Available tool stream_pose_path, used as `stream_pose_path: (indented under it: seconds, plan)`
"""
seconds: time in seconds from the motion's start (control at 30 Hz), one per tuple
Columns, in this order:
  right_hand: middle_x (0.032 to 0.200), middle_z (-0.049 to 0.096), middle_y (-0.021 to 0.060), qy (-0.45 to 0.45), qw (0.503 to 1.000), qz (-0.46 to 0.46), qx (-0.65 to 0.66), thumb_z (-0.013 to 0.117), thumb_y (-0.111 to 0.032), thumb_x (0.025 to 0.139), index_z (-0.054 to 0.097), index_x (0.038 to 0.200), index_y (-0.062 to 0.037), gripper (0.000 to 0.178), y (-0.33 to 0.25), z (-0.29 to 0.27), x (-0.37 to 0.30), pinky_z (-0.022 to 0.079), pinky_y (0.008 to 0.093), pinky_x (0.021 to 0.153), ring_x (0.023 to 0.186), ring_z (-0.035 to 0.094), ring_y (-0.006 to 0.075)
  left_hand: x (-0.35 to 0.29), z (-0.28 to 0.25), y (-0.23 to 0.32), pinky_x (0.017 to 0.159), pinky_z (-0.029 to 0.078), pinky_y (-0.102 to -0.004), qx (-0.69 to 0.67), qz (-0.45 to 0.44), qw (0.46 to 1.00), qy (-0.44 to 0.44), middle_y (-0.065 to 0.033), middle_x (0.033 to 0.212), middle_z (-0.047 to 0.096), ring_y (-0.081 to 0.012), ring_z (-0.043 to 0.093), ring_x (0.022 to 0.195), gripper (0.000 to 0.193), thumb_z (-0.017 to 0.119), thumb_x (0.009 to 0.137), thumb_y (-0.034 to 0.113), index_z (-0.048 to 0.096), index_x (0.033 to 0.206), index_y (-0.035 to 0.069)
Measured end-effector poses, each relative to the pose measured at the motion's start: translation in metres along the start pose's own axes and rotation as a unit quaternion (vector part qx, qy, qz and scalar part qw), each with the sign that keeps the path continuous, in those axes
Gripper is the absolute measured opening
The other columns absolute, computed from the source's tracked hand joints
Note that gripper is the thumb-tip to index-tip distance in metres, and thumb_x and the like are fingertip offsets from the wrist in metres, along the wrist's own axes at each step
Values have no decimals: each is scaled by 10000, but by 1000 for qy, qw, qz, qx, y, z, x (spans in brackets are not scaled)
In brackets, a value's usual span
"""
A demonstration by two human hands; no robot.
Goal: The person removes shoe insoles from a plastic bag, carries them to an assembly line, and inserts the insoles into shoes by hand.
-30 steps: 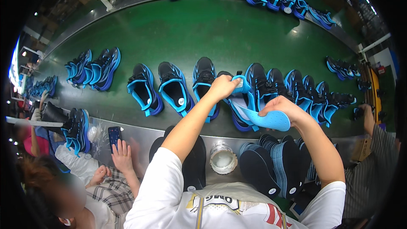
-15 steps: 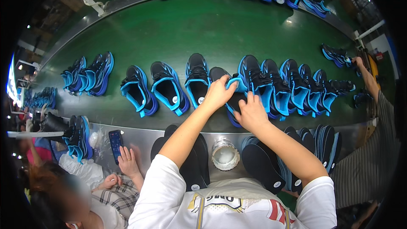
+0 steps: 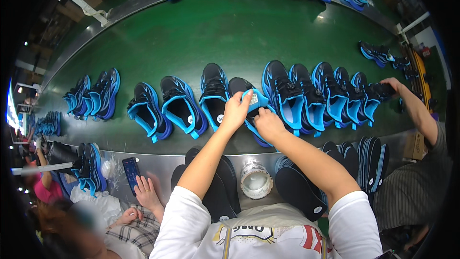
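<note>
Black-and-blue shoe (image 3: 249,100) on green belt (image 3: 191,38) mid-row, blue insole (image 3: 254,100) with small white label going into it, left hand (image 3: 235,110) pinching insole, right hand (image 3: 268,123) fingers curled on shoe's rim, black insole stacks (image 3: 297,189) and white tape roll (image 3: 255,181) on near ledge.

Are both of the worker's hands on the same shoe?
Yes, the left hand and the right hand both grip one black-and-blue shoe on the green belt.
</note>
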State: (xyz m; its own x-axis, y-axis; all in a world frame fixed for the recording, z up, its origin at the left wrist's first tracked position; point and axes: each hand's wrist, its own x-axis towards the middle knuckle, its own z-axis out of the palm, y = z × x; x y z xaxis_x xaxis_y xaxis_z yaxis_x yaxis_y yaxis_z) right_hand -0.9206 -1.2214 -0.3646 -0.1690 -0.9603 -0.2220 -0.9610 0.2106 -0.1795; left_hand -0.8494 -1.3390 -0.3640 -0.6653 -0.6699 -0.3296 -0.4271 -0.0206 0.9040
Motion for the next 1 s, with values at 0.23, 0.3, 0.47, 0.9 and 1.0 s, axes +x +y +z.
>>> stream_pose_path:
  seconds: [0.23, 0.3, 0.47, 0.9, 1.0]
  plan:
    - [938, 554, 165, -145, 988, -11, -56, 472, -134, 765, 607, 917, -14, 236, 3, -3, 7, 463, 324, 705, 866, 538, 261, -5, 0, 0, 619, 415, -267, 31, 31, 999, 21, -112, 701, 568, -122, 508, 661, 413, 466, 847, 376, 558, 929, -18]
    - [963, 556, 154, -206, 974, -26, -91, 464, -151, 778, 594, 982, -27, 273, 1, -9, 10, 445, 323, 739, 900, 525, 268, -6, -2, 4, 628, 428, -288, 30, 29, 999, 14, -150, 716, 580, -181, 548, 676, 410, 465, 849, 364, 558, 918, -29]
    - [1008, 549, 136, -270, 957, 1, -108, 468, -130, 756, 617, 974, -25, 283, -1, -6, 19, 381, 304, 838, 979, 486, 264, -1, 0, -2, 652, 438, -298, -11, 40, 999, 1, -175, 753, 599, -216, 587, 717, 408, 477, 843, 351, 560, 920, -41]
    - [1135, 472, 249, -138, 981, -20, 136, 429, -135, 776, 526, 1042, 0, 313, 26, 51, 55, 366, 382, 889, 1048, 476, 326, -20, 41, 5, 692, 438, -365, 125, 173, 965, 151, -201, 880, 562, -359, 550, 798, 282, 486, 842, 202, 496, 1006, -27]
    - [1143, 470, 238, -122, 985, -36, 118, 419, -143, 786, 519, 1054, -5, 317, 11, 54, 59, 365, 379, 892, 1053, 474, 319, -18, 42, -7, 643, 432, -371, 173, 222, 943, 180, -167, 812, 560, -341, 549, 739, 253, 507, 826, 186, 490, 991, -5]
